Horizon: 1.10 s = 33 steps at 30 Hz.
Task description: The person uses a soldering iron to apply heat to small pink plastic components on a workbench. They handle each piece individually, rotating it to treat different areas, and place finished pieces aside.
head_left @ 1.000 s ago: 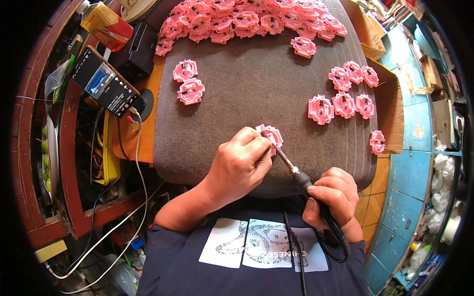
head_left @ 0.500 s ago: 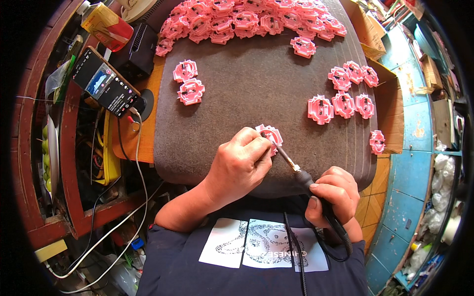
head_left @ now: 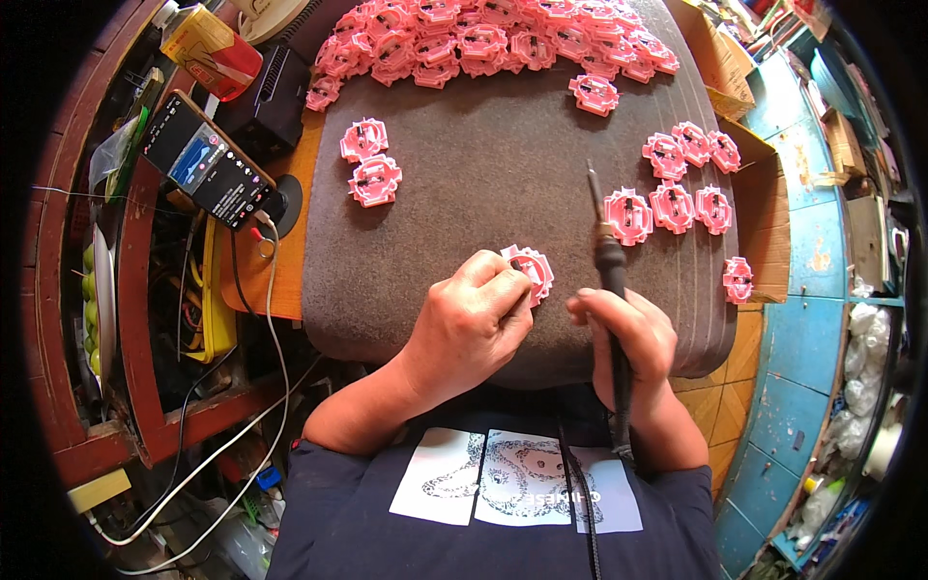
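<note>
My left hand (head_left: 476, 311) is closed, its fingertips pinching the left side of a pink plastic part (head_left: 538, 277) on the dark work mat. Fingers and thumb cover that side of the part. In my right hand (head_left: 635, 338) lies a soldering iron (head_left: 612, 263) with a dark handle. Its tip points away from me, clear of the pink part, and slightly blurred. The handle rests between my thumb and palm, with the index finger lifted to the left. A black cord hangs from the iron over my shirt.
Many pink parts (head_left: 483, 41) are heaped at the mat's far end. Two more (head_left: 374, 181) lie left, and several (head_left: 673, 207) stand in rows at right. A phone (head_left: 208, 159) on a stand and a drink bottle (head_left: 210, 56) are at left. A cardboard box (head_left: 764, 213) sits right.
My right hand has lifted the soldering iron off the pink part and swung its tip away from me and to the right. The left hand has stayed in place.
</note>
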Tool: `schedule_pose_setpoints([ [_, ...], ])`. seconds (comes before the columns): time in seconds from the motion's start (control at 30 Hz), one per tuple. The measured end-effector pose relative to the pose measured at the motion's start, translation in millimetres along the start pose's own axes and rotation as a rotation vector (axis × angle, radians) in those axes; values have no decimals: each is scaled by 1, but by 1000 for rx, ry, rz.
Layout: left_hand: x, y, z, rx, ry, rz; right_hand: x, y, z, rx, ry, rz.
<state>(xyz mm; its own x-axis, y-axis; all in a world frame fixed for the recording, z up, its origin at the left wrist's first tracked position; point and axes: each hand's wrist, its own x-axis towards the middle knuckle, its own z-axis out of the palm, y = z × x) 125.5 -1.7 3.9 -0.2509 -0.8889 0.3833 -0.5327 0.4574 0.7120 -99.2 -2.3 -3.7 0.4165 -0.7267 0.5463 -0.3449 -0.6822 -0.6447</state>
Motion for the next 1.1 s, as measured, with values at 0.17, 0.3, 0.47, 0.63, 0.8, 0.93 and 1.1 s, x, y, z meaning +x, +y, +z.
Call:
schedule_pose_setpoints([
  [0.17, 1, 1, 1, -36, 10, -28, 20, -2, 27, 40, 32, 80],
  [0.3, 1, -1, 0, -25, -2, -9, 28, -2, 26, -6, -34, 65],
  [0.47, 0, 0, 1, -9, -1, -11, 30, 1, 26, -15, -41, 41],
  [0.63, 0, -1, 2, -18, 3, -7, 29, 0, 27, -23, -32, 45],
  [0.8, 0, -1, 1, -5, -2, -3, 30, 0, 27, -27, -32, 37],
  [0.93, 0, 0, 1, -1, -4, -5, 30, 1, 27, -21, -32, 33],
  [1.1, 0, 0, 1, -6, -7, -8, 30, 1, 27, -28, -30, 32],
])
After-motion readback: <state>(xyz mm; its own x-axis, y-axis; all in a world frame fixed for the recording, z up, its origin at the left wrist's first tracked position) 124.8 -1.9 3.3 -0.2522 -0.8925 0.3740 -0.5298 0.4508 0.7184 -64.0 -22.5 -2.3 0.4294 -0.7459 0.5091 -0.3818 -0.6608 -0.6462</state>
